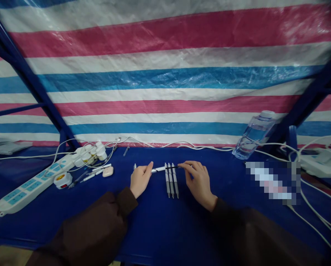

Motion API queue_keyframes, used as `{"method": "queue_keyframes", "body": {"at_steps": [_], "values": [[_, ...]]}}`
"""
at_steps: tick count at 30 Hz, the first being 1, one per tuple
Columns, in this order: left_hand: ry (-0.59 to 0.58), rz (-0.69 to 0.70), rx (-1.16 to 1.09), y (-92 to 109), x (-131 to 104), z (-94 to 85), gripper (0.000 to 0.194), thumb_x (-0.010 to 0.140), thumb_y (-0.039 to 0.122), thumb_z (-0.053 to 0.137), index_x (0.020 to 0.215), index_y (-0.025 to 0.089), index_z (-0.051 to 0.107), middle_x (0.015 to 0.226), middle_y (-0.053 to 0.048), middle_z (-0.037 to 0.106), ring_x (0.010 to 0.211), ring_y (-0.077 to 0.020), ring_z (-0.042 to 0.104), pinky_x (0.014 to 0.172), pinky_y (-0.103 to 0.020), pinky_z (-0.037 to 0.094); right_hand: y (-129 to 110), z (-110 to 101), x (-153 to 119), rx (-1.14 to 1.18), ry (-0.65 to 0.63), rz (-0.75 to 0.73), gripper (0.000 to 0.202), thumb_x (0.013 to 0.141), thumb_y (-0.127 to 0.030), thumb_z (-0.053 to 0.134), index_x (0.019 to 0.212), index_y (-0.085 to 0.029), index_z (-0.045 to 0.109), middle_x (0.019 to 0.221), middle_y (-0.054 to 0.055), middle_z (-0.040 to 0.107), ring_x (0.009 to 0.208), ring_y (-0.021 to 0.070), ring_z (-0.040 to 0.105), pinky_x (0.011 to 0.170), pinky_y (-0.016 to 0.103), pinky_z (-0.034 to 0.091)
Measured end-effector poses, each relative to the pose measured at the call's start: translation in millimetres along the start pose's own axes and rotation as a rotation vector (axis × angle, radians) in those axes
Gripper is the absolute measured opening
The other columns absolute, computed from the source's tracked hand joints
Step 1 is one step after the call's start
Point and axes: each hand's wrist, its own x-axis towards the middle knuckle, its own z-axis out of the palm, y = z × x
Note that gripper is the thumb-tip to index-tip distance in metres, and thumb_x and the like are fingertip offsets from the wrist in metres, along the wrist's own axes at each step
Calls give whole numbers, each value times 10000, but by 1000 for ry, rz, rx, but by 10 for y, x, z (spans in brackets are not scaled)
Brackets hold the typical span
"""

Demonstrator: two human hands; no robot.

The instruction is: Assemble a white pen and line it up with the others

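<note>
My left hand (140, 180) is closed around a white pen barrel (159, 169), which points to the right. My right hand (199, 183) pinches the far end of a thin black pen refill (174, 167) that lines up with the barrel's open end. Whether the refill's tip is inside the barrel I cannot tell. Below them, three white-and-grey pens (171, 184) lie side by side on the blue table (159, 229), tips toward me. A small clear-white piece (134, 166) shows just behind my left hand; its kind is unclear.
At left lie a long power strip (35, 184) with plugs, a round white adapter (62, 180), several loose pens (96, 172) and a beige case (108, 171). A water bottle (254, 135) leans at the back right. White cables (209, 148) run along the back edge; a blurred item (270, 181) lies right.
</note>
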Motion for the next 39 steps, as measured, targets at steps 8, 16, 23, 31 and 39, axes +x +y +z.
{"method": "queue_keyframes", "body": {"at_steps": [8,16,23,31,39], "values": [[60,17,90,5,11,-36,548,836,576,338,442,196,351,414,29,363,434,-123,395,484,-253,215,-8,-24,22,-138,-180,-143,570,799,26,398,1227,-315,557,967,62,579,859,181,524,689,314,330],[25,12,-15,16,18,-32,545,836,575,354,455,187,393,414,38,357,434,-108,388,496,-245,247,5,-35,21,-139,-104,-57,426,830,-19,425,1065,-281,665,945,48,597,741,130,555,670,289,332],[-69,-63,-485,-15,82,-10,502,803,592,427,526,173,421,433,76,237,390,-63,236,418,-228,175,107,35,-2,36,11,183,287,860,-176,454,1018,-271,673,911,37,627,726,148,605,608,270,425],[-423,-258,-1216,-22,116,57,364,788,506,565,852,148,535,580,62,396,451,-43,372,443,-187,279,127,119,24,837,-96,567,506,789,-396,586,1240,-201,464,1022,101,633,782,211,667,547,287,529],[-469,-239,-1254,-17,92,74,258,814,347,604,959,135,622,783,-25,550,630,-81,530,617,-232,409,61,107,41,1094,-200,688,670,745,-438,629,1314,-221,352,1141,136,614,802,225,676,528,292,542]]}}
